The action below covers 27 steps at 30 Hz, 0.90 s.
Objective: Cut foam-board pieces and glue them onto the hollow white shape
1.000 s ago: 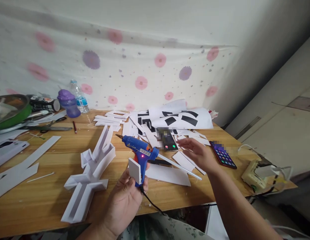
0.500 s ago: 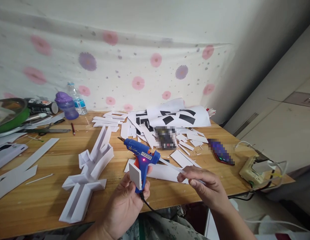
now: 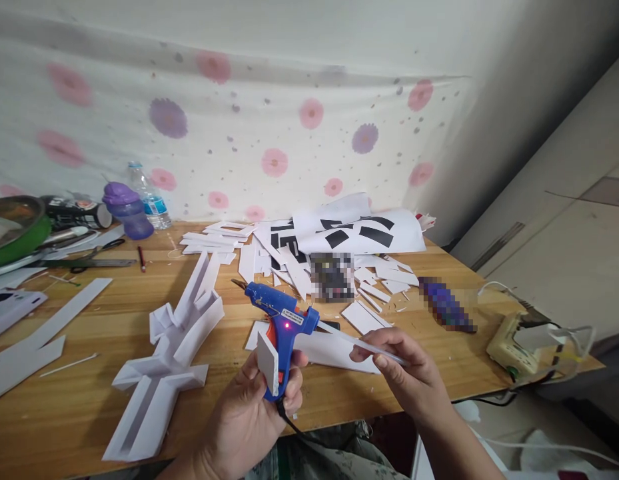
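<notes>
Currently, near the front edge of the worktop (image 3: 339, 393), the left hand (image 3: 242, 413) has its grip around a blue glue gun (image 3: 275, 303) and white piece (image 3: 267, 361); the right hand (image 3: 412, 375) pinches the translucent stick (image 3: 340, 335).

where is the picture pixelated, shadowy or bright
Head view: dark thing and purple thing beyond the right hand are pixelated; head view: soft shadow left of the white structure; head view: red light glowing on the blue glue gun.
</notes>
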Motion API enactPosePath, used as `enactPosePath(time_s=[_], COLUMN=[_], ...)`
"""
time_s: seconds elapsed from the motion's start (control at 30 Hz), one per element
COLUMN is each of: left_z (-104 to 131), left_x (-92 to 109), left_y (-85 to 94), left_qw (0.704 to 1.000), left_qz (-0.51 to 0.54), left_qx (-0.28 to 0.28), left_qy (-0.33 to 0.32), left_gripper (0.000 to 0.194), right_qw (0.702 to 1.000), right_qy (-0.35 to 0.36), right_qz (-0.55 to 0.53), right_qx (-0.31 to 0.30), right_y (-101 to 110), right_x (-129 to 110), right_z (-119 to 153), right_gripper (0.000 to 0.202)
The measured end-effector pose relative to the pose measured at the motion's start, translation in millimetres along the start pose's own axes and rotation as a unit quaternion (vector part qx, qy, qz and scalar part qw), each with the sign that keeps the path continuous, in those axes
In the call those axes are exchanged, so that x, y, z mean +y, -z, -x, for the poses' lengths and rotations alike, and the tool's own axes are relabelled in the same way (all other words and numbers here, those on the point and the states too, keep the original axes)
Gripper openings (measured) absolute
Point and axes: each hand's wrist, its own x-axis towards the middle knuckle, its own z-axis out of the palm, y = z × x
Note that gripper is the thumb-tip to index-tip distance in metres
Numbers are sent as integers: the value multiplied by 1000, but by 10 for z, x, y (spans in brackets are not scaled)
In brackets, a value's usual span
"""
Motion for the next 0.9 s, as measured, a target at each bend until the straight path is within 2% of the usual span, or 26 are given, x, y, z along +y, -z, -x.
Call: enactPosePath(time_s=[0.27,0.5,0.73,0.9], left_z=[-13,-19,-14,4], left_x=[4,-4,-12,-11], left_y=[24,26,16,3], left_qw=[1000,1000,999,1000], left_qz=[11,16,20,19], left_qx=[0,-9,-23,-21], left_qy=[15,16,8,-2], left_gripper=[13,13,12,11], right_qw=[1000,995,990,979], right_qy=[-4,-13,-32,-47], right_qz=[15,15,-54,-149], right_qx=[20,96,130,133], right_y=[-55,-120,-145,-235], right_x=[81,141,183,91], right_z=[35,65,114,36], right_gripper=[5,6,7,11])
